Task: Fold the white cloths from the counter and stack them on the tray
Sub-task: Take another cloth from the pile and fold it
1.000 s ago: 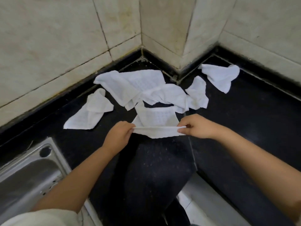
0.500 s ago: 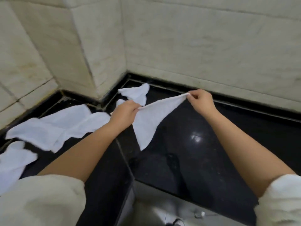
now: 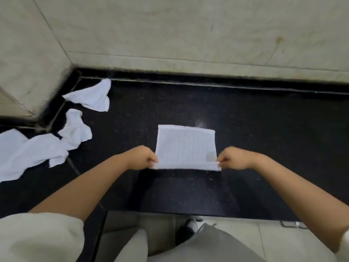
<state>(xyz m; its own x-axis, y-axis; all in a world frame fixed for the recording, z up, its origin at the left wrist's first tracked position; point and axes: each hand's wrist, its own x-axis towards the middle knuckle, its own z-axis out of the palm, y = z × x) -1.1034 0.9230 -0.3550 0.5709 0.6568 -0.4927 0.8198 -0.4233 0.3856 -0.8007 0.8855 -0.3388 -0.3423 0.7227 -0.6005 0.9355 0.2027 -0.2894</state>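
A white cloth (image 3: pixel 186 145) lies spread flat on the black counter (image 3: pixel 264 129), its near edge lifted and doubled. My left hand (image 3: pixel 140 157) pinches that edge's left corner and my right hand (image 3: pixel 233 157) pinches the right corner. Crumpled white cloths lie to the left: one (image 3: pixel 90 96) by the wall corner, one (image 3: pixel 75 130) below it, and a larger heap (image 3: pixel 24 150) at the frame's left edge. No tray is in view.
Pale tiled walls (image 3: pixel 188 35) close off the counter at the back and left. The counter's front edge (image 3: pixel 188 213) runs just below my forearms, with the floor and my legs beneath it.
The view has swung right, away from the cloth pile and sink. The cloth I held up in the air now lies flat on the counter, both hands still at its near corners.
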